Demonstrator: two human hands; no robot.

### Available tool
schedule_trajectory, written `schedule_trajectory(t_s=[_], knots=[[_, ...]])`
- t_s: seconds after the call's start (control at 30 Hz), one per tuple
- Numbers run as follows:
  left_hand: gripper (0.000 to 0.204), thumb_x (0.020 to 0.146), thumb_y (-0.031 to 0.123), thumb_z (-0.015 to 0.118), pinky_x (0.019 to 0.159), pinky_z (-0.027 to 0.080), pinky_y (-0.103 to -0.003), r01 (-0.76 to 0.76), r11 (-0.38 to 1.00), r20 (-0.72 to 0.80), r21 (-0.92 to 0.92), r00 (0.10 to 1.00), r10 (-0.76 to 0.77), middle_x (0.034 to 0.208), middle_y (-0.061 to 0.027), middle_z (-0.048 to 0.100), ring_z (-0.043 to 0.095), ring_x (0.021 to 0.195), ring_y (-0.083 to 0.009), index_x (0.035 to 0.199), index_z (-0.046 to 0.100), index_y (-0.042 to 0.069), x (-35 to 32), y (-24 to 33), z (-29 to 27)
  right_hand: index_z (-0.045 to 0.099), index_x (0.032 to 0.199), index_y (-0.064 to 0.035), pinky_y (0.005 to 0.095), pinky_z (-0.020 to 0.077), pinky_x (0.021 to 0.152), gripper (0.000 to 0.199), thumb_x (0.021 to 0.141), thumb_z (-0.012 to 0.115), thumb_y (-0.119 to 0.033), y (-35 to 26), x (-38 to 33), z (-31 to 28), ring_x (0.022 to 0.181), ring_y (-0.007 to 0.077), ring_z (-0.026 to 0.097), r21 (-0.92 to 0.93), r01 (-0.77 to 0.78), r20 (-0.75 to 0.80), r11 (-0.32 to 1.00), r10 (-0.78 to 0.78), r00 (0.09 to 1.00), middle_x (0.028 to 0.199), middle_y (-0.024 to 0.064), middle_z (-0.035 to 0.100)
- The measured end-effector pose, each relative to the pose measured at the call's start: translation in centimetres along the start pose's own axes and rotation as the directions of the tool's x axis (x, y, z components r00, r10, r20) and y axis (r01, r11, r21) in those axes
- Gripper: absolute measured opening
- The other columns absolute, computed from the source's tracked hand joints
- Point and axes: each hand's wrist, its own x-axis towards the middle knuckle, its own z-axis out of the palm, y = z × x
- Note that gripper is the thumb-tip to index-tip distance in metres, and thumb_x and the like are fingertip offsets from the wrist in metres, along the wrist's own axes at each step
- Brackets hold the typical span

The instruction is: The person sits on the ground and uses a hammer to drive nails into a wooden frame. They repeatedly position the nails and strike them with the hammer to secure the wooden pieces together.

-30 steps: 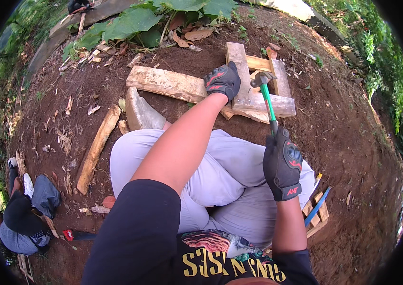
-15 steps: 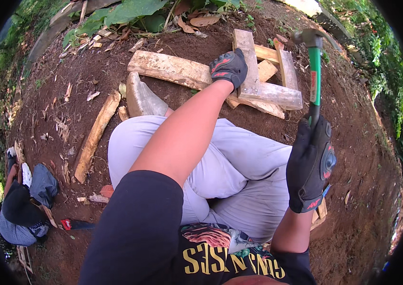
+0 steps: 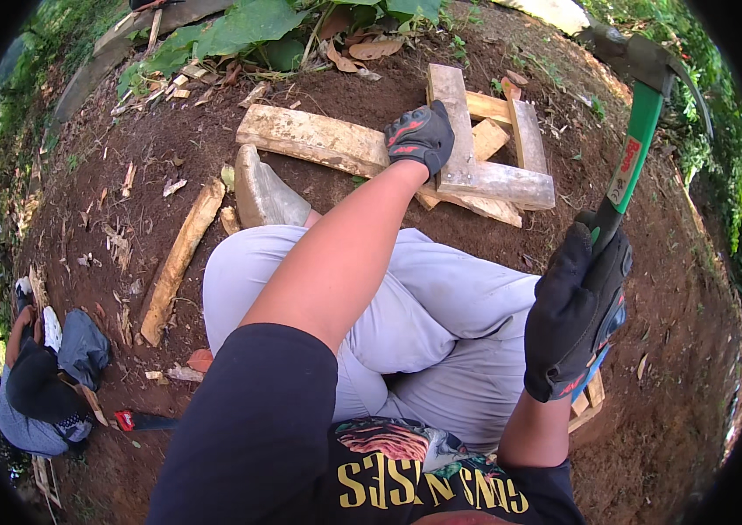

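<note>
My right hand (image 3: 574, 306), in a black glove, is closed around the dark grip of a claw hammer (image 3: 642, 131). The hammer has a green handle and stands raised, head up, at the right. My left hand (image 3: 421, 138), also gloved, is closed at the left edge of a short upright board (image 3: 449, 131), gripping it. That board joins a crosswise board (image 3: 504, 185) at its lower end, within a small frame of nailed wooden pieces. The frame rests over a long thick plank (image 3: 310, 137) on the ground. The fingertips of my left hand are partly hidden.
My crossed legs (image 3: 406, 306) and booted foot (image 3: 266, 192) are close to the wood. A rough stick (image 3: 183, 262) lies left of them. Another person (image 3: 34, 394) sits at the far left near a handsaw (image 3: 143, 421). Leafy plants (image 3: 248, 31) grow at the back.
My right hand has lifted the hammer, its head shifting to the right and looming larger. My left hand stays at the board with hardly any movement.
</note>
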Motion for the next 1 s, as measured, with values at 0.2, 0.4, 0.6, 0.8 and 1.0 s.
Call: schedule_trajectory(t_s=[0.2, 0.4, 0.6, 0.8, 1.0], knots=[[0.062, 0.113, 0.041, 0.030, 0.110, 0.050, -0.054, 0.019, 0.999, 0.064, -0.036, 0.998, -0.017, 0.131, -0.0257, 0.071, 0.066, 0.126, -0.0473, 0.124, 0.075, 0.001, -0.5, 1.3, -0.7, 0.065, 0.118, -0.0001, 0.0535, 0.0526, 0.059, 0.025, 0.108, 0.059, -0.022, 4.6, -4.5, 3.8, 0.069, 0.0430, 0.070, -0.235, -0.009, 0.369, 0.972, 0.098, 0.924, 0.074, 0.0212, 0.066], [0.063, 0.113, 0.042, 0.029, 0.110, 0.049, -0.055, 0.025, 0.999, 0.052, -0.042, 0.998, -0.023, 0.132, -0.0256, 0.071, 0.063, 0.128, -0.0481, 0.123, 0.075, 0.001, -0.2, 0.2, -1.1, 0.062, 0.117, 0.0030, 0.0464, 0.0516, 0.065, 0.026, 0.109, 0.059, -0.021, -1.2, 0.3, -2.7, 0.075, 0.0390, 0.068, 0.285, -0.281, -0.037, 0.916, 0.304, 0.952, 0.092, 0.0250, 0.065], [0.063, 0.114, 0.043, 0.030, 0.109, 0.049, -0.056, -0.010, 0.997, 0.051, -0.075, 0.999, 0.014, 0.131, -0.0265, 0.071, 0.064, 0.126, -0.0483, 0.119, 0.076, 0.000, 0.3, 0.4, -0.4, 0.063, 0.111, -0.0015, 0.0531, 0.0528, 0.061, 0.021, 0.106, 0.061, -0.022, 5.8, -5.7, 4.6, 0.074, 0.0439, 0.071, -0.294, -0.011, 0.385, 0.956, 0.129, 0.914, 0.078, 0.0221, 0.067], [0.061, 0.113, 0.041, 0.032, 0.105, 0.052, -0.055, -0.030, 0.998, -0.002, -0.058, 1.000, 0.030, 0.123, -0.0265, 0.074, 0.068, 0.119, -0.0483, 0.116, 0.077, 0.000, 0.8, -0.8, -0.6, 0.059, 0.123, 0.0015, 0.0497, 0.0499, 0.062, 0.030, 0.111, 0.055, -0.025, -1.3, 0.8, -2.5, 0.072, 0.0396, 0.065, 0.070, -0.272, 0.004, 0.960, 0.273, 0.962, 0.092, 0.0216, 0.062], [0.063, 0.114, 0.041, 0.031, 0.109, 0.050, -0.055, -0.042, 0.997, 0.080, -0.063, 0.996, 0.047, 0.128, -0.0279, 0.072, 0.066, 0.124, -0.0477, 0.118, 0.076, -0.002, -0.5, 1.0, -1.3, 0.063, 0.113, -0.0025, 0.0536, 0.0506, 0.064, 0.023, 0.110, 0.055, -0.024, 6.0, -7.1, 6.6, 0.077, 0.0442, 0.070, -0.288, -0.086, 0.384, 0.954, 0.197, 0.902, 0.086, 0.0231, 0.069]])
